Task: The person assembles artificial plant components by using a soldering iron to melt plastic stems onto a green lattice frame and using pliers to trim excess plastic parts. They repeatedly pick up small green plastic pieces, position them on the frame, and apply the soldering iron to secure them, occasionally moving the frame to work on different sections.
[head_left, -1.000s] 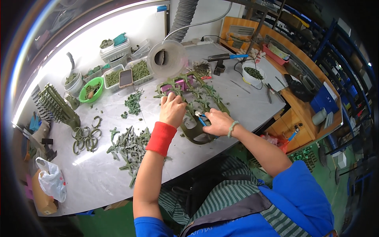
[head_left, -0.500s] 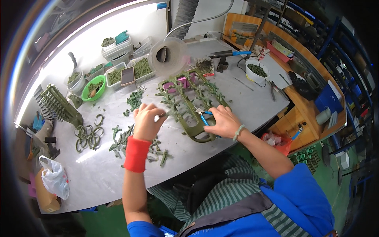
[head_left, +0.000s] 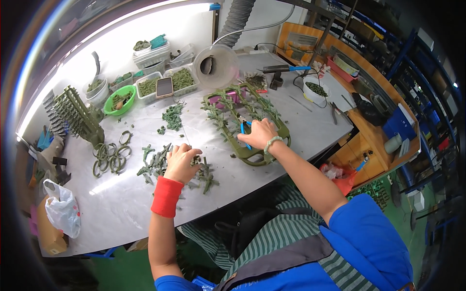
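In right hand (head_left: 263, 132), grips blue-handled cutters (head_left: 242, 128) over green frame (head_left: 231, 139), right of centre; curls left hand (head_left: 182, 163) at pile of green pieces (head_left: 156, 162), centre-left, cannot tell whether gripping any. Could nick green frame by tilting cutters, or scatter pieces by snagging pile.

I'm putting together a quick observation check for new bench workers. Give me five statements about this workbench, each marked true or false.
1. The right hand holds blue-handled pliers over the olive frame. True.
2. The left hand is over the olive frame too. False: the left hand is at the pile of loose green parts.
3. The wristband by the left hand is blue. False: that wristband is red.
4. A phone rests by tubs of small green pieces. True.
5. The bright green bowl stands right of the phone. False: the bowl is left of it.
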A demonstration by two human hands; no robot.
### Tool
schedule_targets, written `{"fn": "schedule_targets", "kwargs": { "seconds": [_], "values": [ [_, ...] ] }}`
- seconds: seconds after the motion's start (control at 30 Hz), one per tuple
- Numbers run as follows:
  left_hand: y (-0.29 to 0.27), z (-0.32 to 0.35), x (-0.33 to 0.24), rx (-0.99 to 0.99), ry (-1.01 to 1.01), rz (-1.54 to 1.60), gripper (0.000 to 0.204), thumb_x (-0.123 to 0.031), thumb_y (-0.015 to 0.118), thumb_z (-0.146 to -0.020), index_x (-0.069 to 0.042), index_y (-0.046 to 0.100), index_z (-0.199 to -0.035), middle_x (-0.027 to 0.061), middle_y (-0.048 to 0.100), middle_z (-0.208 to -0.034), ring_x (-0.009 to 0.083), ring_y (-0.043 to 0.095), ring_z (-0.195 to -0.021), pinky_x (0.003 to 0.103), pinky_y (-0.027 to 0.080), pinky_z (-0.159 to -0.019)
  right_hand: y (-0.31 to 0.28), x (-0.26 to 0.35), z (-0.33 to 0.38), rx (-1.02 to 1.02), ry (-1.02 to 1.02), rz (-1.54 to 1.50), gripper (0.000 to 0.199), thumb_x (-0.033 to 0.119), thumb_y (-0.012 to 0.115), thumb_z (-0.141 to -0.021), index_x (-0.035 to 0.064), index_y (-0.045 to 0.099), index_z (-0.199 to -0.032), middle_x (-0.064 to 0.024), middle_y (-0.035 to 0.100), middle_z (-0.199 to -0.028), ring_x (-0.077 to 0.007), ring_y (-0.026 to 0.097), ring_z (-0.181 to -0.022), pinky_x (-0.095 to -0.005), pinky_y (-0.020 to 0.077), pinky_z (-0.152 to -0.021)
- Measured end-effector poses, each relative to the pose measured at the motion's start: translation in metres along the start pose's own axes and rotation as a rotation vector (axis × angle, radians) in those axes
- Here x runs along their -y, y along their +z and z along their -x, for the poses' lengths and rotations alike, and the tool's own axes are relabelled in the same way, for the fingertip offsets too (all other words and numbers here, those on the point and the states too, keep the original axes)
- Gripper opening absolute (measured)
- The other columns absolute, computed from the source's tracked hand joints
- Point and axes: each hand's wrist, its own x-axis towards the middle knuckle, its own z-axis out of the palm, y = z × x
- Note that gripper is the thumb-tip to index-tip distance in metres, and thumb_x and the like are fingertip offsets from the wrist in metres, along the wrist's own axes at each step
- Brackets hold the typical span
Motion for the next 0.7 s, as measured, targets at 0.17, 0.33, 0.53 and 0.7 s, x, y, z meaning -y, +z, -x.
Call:
{"fn": "schedule_targets", "kwargs": {
  "seconds": [0.17,0.33,0.53,0.7],
  "values": [
    [-0.004,0.008,0.0,-0.039,0.012,0.055,0.027,-0.022,0.075,-0.081,-0.018,0.073,-0.108,0.0045,0.062,-0.102,0.0287,0.052,-0.105,0.043,0.038,-0.095,-0.008,0.016,-0.005,0.133,0.023,0.076,0.055,0.049,0.067,-0.074,-0.0009,0.074,-0.095,-0.0244,0.07,-0.111,-0.039,0.055,-0.12,-0.0457,0.0431,-0.103],
    [-0.004,0.011,-0.005,-0.061,0.043,0.081,0.024,-0.024,0.072,-0.084,-0.017,0.073,-0.108,0.0056,0.062,-0.101,0.0294,0.052,-0.105,0.043,0.039,-0.094,-0.005,0.022,-0.015,0.156,0.051,0.118,0.05,0.045,0.068,-0.073,-0.0001,0.075,-0.093,-0.0232,0.071,-0.108,-0.037,0.062,-0.113,-0.0434,0.0486,-0.097],
    [-0.003,0.012,-0.008,-0.095,0.052,0.132,0.02,-0.022,0.073,-0.083,-0.017,0.074,-0.103,0.0049,0.064,-0.099,0.0288,0.052,-0.105,0.045,0.038,-0.093,-0.004,0.015,-0.017,0.133,0.026,0.044,0.044,0.042,0.07,-0.072,0.0013,0.075,-0.087,-0.0221,0.073,-0.095,-0.0349,0.071,-0.089,-0.0427,0.0562,-0.079],
    [-0.001,0.009,-0.009,-0.127,0.046,0.15,0.018,-0.021,0.073,-0.084,-0.018,0.074,-0.101,0.0035,0.064,-0.097,0.0283,0.052,-0.103,0.045,0.038,-0.092,0.001,0.011,-0.01,0.023,-0.016,0.03,0.039,0.038,0.069,-0.076,0.0004,0.074,-0.087,-0.0215,0.073,-0.095,-0.037,0.071,-0.091,-0.0437,0.0561,-0.082]
  ]
}}
